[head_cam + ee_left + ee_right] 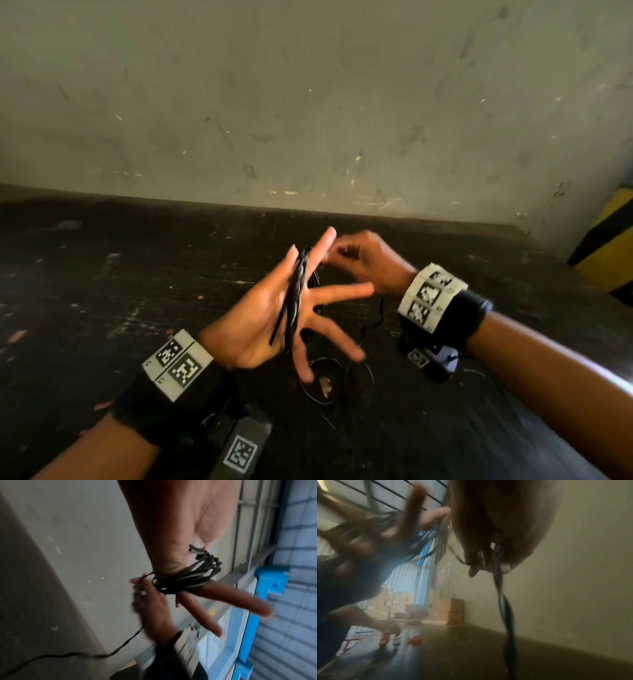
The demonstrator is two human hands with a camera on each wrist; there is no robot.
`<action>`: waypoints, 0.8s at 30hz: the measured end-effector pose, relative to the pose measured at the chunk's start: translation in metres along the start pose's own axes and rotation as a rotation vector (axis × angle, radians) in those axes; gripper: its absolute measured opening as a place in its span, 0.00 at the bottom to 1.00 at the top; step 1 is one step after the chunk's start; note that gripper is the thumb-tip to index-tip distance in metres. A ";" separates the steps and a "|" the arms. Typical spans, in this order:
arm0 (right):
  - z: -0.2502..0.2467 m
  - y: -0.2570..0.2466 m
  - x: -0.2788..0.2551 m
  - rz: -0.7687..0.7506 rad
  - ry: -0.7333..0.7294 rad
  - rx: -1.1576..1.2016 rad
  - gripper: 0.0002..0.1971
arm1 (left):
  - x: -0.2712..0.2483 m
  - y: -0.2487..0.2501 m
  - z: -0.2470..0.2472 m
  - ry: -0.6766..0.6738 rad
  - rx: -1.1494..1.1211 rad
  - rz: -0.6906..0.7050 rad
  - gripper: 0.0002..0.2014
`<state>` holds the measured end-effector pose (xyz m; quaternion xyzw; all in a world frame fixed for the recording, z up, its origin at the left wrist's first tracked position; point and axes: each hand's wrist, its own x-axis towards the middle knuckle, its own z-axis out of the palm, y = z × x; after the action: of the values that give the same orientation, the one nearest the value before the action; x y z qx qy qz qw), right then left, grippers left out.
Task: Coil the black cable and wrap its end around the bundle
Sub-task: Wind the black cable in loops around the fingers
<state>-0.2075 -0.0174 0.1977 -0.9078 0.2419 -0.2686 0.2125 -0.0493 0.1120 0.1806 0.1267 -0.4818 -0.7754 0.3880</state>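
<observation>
The black cable [295,291] is wound in several turns around my left hand [253,318], crossing the palm between the thumb and the spread, straight fingers. In the left wrist view the bundle [185,577] circles the fingers, and the thumb pins the cable's end [197,549] against the hand. My right hand [366,260] is just behind the left hand's fingertips and pinches the running strand [142,578]. The right wrist view shows its fingers [481,563] closed on the cable [505,605], which hangs down from there. The slack lies in loose loops [323,380] on the dark table [137,274] under my hands.
A scuffed grey wall [308,102] rises at the table's far edge. A yellow and black striped post [609,246] stands at the right. In the right wrist view stacked cardboard boxes [453,609] and another person's arm [368,619] appear farther off.
</observation>
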 end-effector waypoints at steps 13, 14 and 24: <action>0.072 -0.033 -0.048 0.172 -0.422 0.224 0.12 | 0.021 0.033 -0.051 0.531 0.154 0.297 0.23; 0.070 -0.034 -0.049 0.160 -0.404 0.193 0.12 | 0.020 0.031 -0.055 0.553 0.180 0.284 0.23; -0.004 -0.060 -0.021 0.059 -0.423 -0.241 0.08 | 0.013 -0.004 -0.058 0.578 0.486 0.035 0.29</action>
<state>-0.2056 0.0405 0.2242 -0.9552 0.2487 -0.0353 0.1564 -0.0269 0.0657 0.1498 0.4205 -0.5242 -0.5642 0.4797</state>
